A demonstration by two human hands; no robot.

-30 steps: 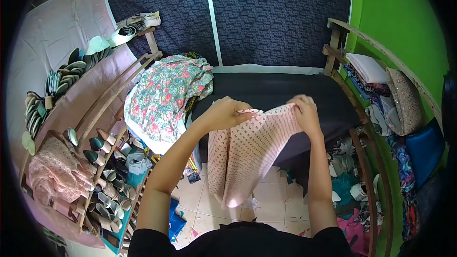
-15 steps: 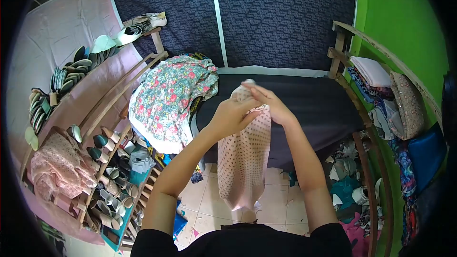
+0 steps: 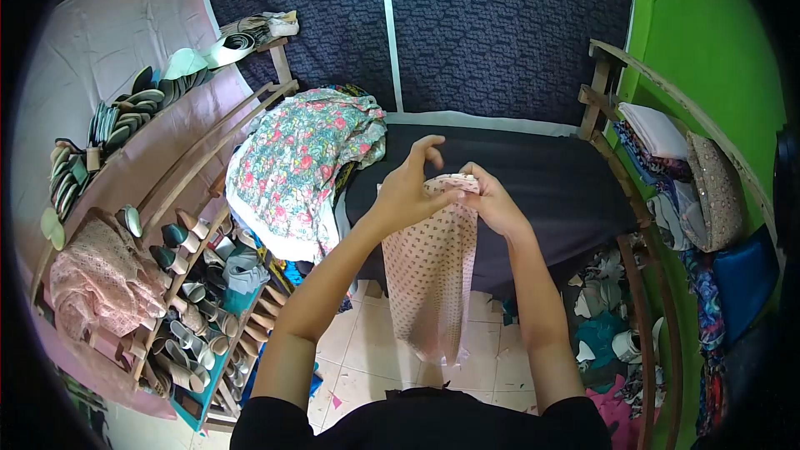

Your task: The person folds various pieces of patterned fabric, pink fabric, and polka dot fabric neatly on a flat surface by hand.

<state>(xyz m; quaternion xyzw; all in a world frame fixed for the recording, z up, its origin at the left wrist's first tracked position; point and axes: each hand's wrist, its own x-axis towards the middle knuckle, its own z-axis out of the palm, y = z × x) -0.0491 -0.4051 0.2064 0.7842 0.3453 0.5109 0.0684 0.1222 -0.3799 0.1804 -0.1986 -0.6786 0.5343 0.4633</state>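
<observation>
A pale pink cloth (image 3: 429, 271) with a small dark print hangs down in front of my body, gathered at its upper edge. My right hand (image 3: 498, 207) is closed on the top right corner of this cloth, with folded layers between thumb and fingers. At the upper left of the cloth is my left hand (image 3: 406, 193). Its index finger is raised and curved, apart from the thumb, which lies across the cloth near the right hand's thumb. The left hand's other fingers are partly hidden.
Behind the hands stands a bench covered in black cloth (image 3: 533, 171). A floral fabric heap (image 3: 292, 158) lies at its left end. Shoes (image 3: 193, 342) fill the left rack, with a pink lace cloth (image 3: 104, 279) beside them. Folded fabrics (image 3: 654, 129) rest on the right rail.
The bunched top part of the cloth has come down between my hands. My left hand's fingers have opened upward, and my right hand has lowered to grip the top corner.
</observation>
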